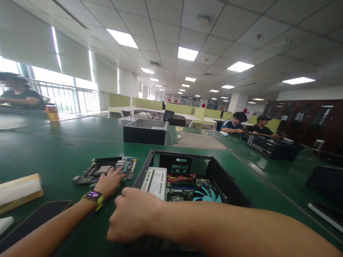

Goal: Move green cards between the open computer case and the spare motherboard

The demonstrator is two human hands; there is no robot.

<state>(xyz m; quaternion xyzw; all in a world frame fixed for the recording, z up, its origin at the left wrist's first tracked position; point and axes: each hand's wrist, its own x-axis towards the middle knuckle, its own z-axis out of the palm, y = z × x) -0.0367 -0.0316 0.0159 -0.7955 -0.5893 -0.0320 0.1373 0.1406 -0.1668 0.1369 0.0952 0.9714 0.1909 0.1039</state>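
My left hand (111, 181), with a watch on its wrist, reaches out over a loose motherboard (105, 169) on the green table. Its fingers are spread and seem to rest on the board's near right part. Nearer to me, my right hand (132, 214) is curled closed at the near left side of an open computer case (226, 175). Whatever those fingers hold, if anything, is hidden. Inside the case lie a white-labelled power supply (157, 180), coloured cables (182, 178) and a fan with light-blue blades (206, 194). My right forearm covers the case's near part.
Another open case (144, 135) stands beyond mine on the green table (107, 139). On the left lie a yellowish block (23, 189) and a dark flat mat (37, 221). Two people (235, 123) sit at far right near a dark case (270, 146); one person (23, 94) sits far left.
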